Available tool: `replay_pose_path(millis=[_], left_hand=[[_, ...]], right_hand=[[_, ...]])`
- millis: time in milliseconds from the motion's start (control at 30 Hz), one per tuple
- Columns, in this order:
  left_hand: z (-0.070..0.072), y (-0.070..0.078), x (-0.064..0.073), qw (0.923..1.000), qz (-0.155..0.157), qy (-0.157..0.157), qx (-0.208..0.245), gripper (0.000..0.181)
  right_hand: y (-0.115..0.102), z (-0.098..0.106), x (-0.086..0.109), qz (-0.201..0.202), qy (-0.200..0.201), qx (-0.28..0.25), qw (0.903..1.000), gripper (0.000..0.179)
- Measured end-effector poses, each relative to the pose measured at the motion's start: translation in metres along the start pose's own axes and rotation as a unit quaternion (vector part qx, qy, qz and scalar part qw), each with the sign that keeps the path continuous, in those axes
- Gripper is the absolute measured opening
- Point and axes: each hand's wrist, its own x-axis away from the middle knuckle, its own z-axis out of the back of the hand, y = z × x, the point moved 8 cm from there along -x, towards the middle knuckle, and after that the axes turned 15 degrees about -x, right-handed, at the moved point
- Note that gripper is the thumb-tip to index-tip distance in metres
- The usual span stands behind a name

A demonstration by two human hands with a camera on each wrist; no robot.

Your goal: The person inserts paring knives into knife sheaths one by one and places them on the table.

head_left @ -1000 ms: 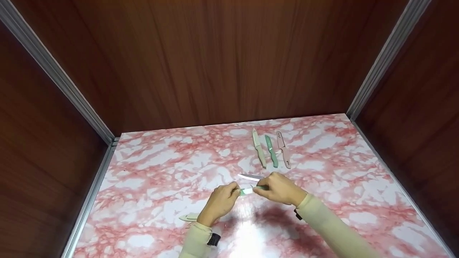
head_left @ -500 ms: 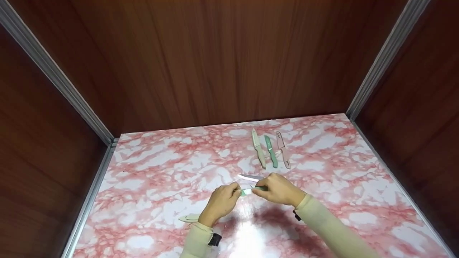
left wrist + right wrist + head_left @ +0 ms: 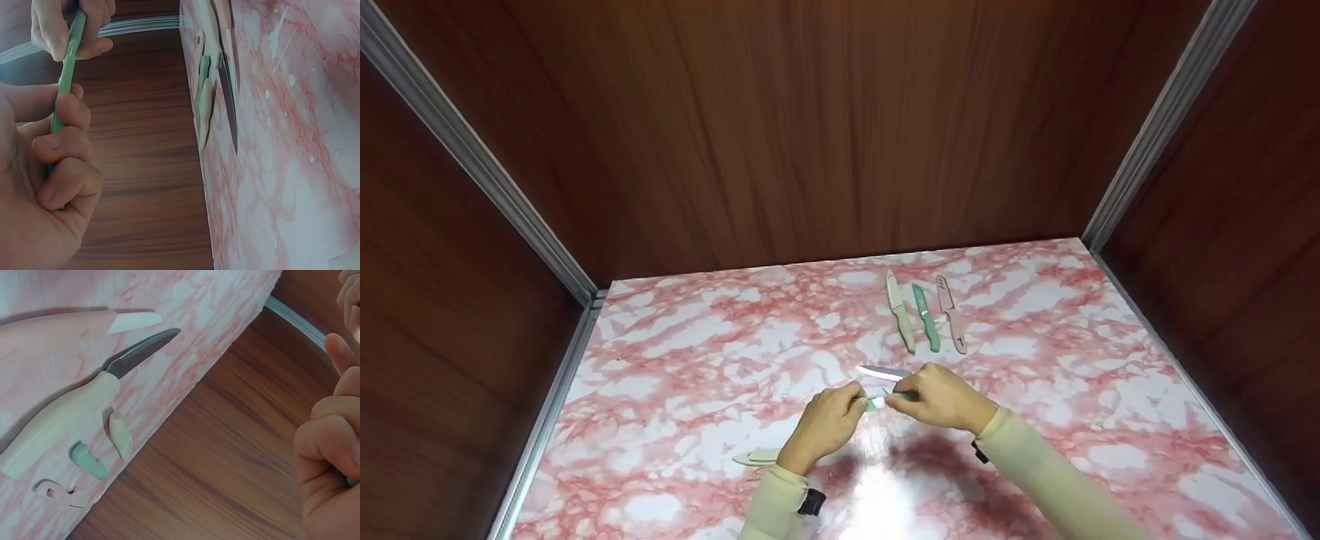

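Observation:
In the head view my left hand (image 3: 829, 421) grips a slim green sheath (image 3: 873, 404), mostly covered by its fingers. My right hand (image 3: 943, 397) pinches the green knife (image 3: 906, 395) by its handle. A short bright stretch shows between the two hands. From the left wrist view, the knife and sheath (image 3: 67, 73) form one straight green line between the hands. Just beyond my right hand lies a bare blade (image 3: 881, 372); the right wrist view shows its cream-handled knife (image 3: 62, 410) beside a pink-handled knife (image 3: 62, 333) with a white blade.
Farther back lie a cream knife (image 3: 901, 315), a green knife (image 3: 927, 319) and a pink knife (image 3: 952, 315) side by side. A pale sheath (image 3: 757, 456) sits by the left wrist, partly hidden. Wood-look panels (image 3: 840, 135) enclose the marbled tabletop (image 3: 682, 375).
My left hand has shifted slightly right, closer to the right hand, and the bright stretch between them has become shorter. The knives on the table stay where they were.

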Motion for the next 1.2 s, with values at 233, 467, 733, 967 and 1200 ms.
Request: replay_pose_path(millis=[233, 467, 733, 967, 1200], left_hand=[[0.000, 0.002, 0.002, 1.0000, 0.000, -0.004, 0.007, 0.016], [-0.001, 0.002, 0.003, 0.9999, 0.001, -0.007, 0.013, 0.016], [-0.004, 0.002, 0.004, 0.9997, 0.006, -0.016, 0.016, 0.018], [0.000, -0.001, 0.005, 0.9992, 0.007, -0.023, 0.031, 0.018], [0.019, -0.019, 0.011, 0.9982, 0.012, -0.031, 0.050, 0.021]], right_hand=[[-0.002, -0.002, -0.001, -0.005, -0.002, -0.003, 1.0000, 0.029], [-0.002, -0.005, -0.002, -0.005, -0.005, -0.002, 1.0000, 0.029], [-0.006, -0.007, -0.004, 0.009, -0.007, 0.003, 0.9999, 0.030], [-0.007, -0.006, -0.007, 0.004, -0.027, 0.006, 0.9996, 0.034], [-0.004, 0.011, -0.006, 0.006, -0.006, 0.012, 0.9999, 0.032]])
